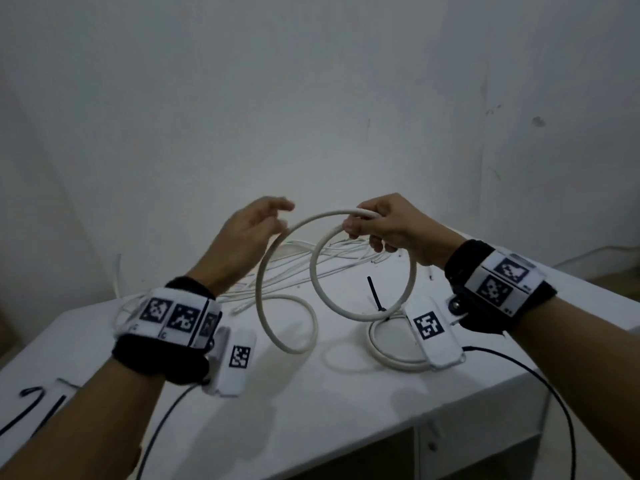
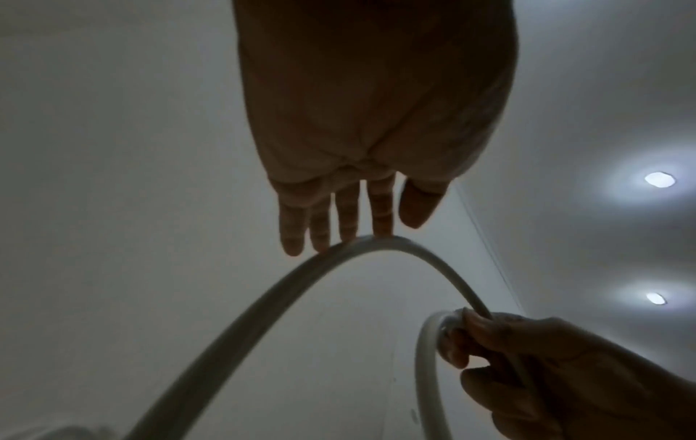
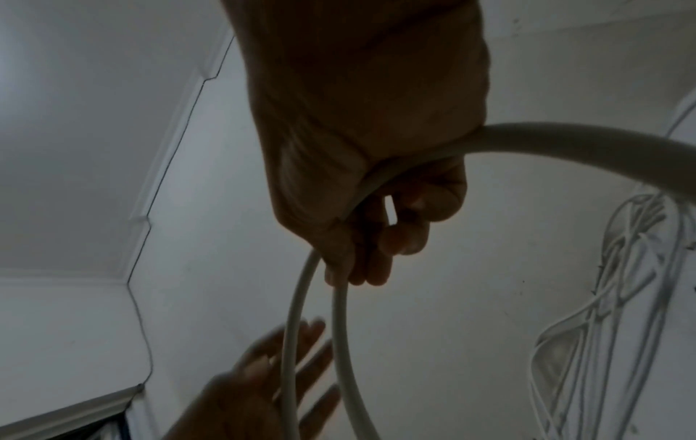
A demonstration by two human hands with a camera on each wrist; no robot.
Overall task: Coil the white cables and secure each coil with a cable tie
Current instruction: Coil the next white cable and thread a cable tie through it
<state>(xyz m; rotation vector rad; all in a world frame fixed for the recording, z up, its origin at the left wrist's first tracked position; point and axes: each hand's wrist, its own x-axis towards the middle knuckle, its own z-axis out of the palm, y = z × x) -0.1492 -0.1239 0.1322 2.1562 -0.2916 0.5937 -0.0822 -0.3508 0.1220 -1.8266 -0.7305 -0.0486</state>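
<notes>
Low in the frame, both wrists rise off the bench (image 1: 311, 410): the right hand (image 1: 388, 223) grips the white cable (image 1: 363, 317) coil at upper centre, while the left hand (image 1: 249, 233), fingers relaxed, is nearer the loose outer loop, its plane upright, facing the camera

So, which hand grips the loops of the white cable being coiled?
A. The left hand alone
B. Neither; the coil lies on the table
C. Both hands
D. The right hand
D: the right hand has its fingers curled round the white cable, while the left hand is open beside the loop.
</notes>
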